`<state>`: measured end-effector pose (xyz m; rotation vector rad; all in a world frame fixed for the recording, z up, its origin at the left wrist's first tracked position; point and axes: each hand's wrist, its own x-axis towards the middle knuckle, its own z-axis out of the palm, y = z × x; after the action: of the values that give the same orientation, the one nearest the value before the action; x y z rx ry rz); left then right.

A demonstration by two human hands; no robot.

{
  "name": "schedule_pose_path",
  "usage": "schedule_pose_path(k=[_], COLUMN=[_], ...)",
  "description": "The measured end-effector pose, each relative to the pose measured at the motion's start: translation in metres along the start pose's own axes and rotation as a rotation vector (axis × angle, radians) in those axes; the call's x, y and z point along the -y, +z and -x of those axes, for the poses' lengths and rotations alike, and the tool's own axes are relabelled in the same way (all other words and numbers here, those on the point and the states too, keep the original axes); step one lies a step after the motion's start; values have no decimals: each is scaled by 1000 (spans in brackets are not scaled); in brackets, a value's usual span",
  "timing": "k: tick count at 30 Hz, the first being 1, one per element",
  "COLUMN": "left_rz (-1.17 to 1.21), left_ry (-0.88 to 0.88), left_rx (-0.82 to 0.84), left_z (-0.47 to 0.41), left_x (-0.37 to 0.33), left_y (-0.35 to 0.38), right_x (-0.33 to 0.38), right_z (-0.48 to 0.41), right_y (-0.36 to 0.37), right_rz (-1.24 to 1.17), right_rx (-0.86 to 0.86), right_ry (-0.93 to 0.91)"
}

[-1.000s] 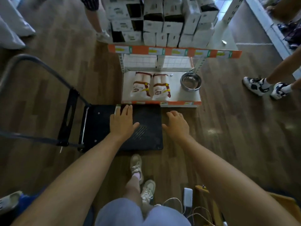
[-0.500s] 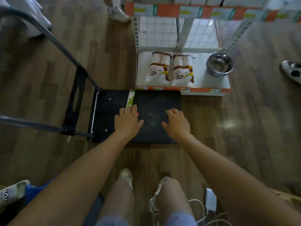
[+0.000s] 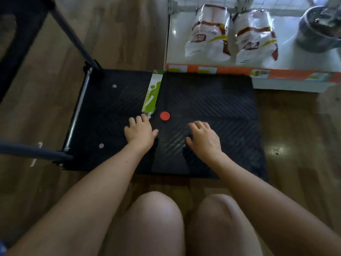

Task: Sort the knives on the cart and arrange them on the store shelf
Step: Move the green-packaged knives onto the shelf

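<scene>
On the cart deck [image 3: 212, 100], head view: one packaged knife [image 3: 152, 95] lies ahead of the left hand [image 3: 139, 131].
Long axis runs away from the person toward the shelf [image 3: 212, 70]. Left hand, uncurled, touches its near end without gripping. Right hand [image 3: 203, 137], relaxed and empty, is farther off. A red disc [image 3: 164, 115] lies just beside that end.

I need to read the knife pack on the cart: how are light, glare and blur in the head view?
Head view: the black cart deck is dim, yet the green knife pack stands out, its print soft; glare washes out the white shelf; the steel bowl at the corner is smeared; a light spot glints on the floor.
</scene>
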<state>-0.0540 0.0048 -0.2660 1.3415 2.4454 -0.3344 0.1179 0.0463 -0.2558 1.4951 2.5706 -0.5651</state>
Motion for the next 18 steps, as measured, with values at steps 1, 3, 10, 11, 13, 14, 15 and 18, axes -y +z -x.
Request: schedule_pose_path(k=[1, 3, 10, 11, 13, 14, 15, 18], left_rz=[21, 45, 136, 155, 163, 160, 164, 219], left_ry=[-21, -52, -46, -49, -37, -28, -20, 3], left_rx=[12, 32, -12, -15, -25, -35, -47, -71], left_z=[-9, -22, -36, -37, -37, -37, -37, -36], left_x=[0, -1, -6, -8, -11, -13, -15, -22], left_y=[12, 30, 40, 38, 36, 35, 35, 36], right_x=[-3, -7, -17, -19, -23, -25, -27, -32], right_z=[-8, -19, -20, -20, -21, -22, -23, -23], right_y=[12, 31, 48, 47, 46, 45, 45, 45], right_rz=[2, -12, -35, -30, -30, -33, -38, -75], right_rx=[-4, -23, -4, -1, -3, -7, -10, -12], right_ry=[1, 15, 48, 51, 62, 70, 78, 103])
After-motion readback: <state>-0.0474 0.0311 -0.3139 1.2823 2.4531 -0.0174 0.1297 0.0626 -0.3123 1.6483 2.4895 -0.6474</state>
